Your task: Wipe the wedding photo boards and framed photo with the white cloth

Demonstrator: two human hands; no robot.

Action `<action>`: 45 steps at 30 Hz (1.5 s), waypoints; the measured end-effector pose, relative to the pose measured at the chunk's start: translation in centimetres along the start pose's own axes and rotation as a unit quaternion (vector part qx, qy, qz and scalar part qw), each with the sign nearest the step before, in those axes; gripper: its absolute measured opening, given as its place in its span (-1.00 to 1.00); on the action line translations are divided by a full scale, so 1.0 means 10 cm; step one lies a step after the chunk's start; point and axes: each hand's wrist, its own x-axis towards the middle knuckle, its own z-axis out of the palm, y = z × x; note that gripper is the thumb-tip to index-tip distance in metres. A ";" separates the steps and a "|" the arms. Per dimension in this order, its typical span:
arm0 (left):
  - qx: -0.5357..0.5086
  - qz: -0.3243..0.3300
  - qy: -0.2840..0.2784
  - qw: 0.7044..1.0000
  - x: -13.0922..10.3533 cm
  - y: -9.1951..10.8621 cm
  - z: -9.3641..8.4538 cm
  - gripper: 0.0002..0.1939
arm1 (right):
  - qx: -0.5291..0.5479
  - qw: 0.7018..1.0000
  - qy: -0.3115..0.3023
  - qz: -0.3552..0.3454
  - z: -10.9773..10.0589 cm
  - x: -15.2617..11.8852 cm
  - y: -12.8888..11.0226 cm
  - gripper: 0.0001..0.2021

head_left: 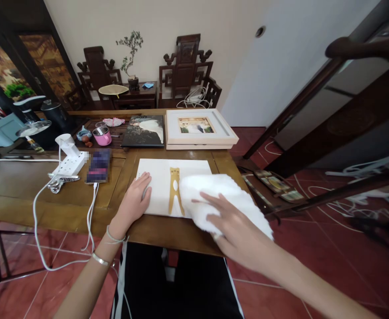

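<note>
A white rectangular board [159,170] lies flat at the front edge of the wooden table. On its face is a gold, cat-like figure [174,186] with a long body and two legs. My left hand [137,195] rests on the board's left side, palm down with the fingers stretched out. A fluffy white cloth [244,201] covers the board's right part and hangs past the table's corner. My right hand [229,221] grips this cloth from above, some fingers extended across it; hand and cloth are slightly blurred.
Behind the board lie a dark picture panel [144,132] and a pale-framed picture [199,141]. To the left are a phone [98,166] on a cable, a white power strip [71,165] and a pink cup [102,136]. White cables [36,212] hang over the front edge.
</note>
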 end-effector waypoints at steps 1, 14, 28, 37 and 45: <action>0.003 -0.001 -0.003 1.000 0.00 0.00 0.00 -0.62 | 0.010 1.000 -0.003 -0.008 -0.02 -0.10 -0.08 -0.73; 0.002 -0.004 -0.011 1.000 0.00 -0.02 0.00 -0.61 | -0.026 0.999 -0.002 0.038 -0.05 0.65 0.69 -0.78; -0.005 -0.010 -0.011 1.000 -0.01 0.00 -0.01 -0.61 | -0.007 1.000 0.009 0.004 -0.01 0.15 0.27 -0.81; 0.001 0.001 -0.006 1.000 -0.01 -0.03 0.01 -0.60 | 0.052 0.999 0.005 0.006 -0.09 -0.21 -0.09 -0.81; -0.003 -0.005 -0.013 1.000 -0.01 -0.02 -0.01 -0.60 | 0.032 0.991 0.059 0.114 0.01 0.77 0.45 -0.84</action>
